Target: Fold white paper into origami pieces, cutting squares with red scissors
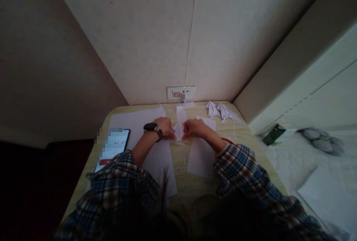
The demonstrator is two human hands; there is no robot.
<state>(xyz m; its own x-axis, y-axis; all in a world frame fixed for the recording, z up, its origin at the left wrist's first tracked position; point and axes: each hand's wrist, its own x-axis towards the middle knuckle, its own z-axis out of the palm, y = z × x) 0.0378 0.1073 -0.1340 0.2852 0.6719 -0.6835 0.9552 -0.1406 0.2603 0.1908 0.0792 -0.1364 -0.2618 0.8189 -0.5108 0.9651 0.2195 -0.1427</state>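
Observation:
Near the back of the small wooden table, a white sheet of paper (179,130) is folded to a point at its far end, with a long strip (181,113) beyond that point. My left hand (165,127) pinches the left side of the folded paper. On its right side, the fingers of my right hand (193,127) are closed at the edge. My fingertips hide parts of both edges. Two folded paper frogs (212,110) stand at the back right, apart from my hands.
Flat white paper (156,159) lies under my left arm, and another sheet (199,159) under my right. A phone (115,146) rests at the left edge. A wall socket (181,93) with a plug sits behind the table (181,185). Right of it are a green packet (274,134) and grey slippers (323,141).

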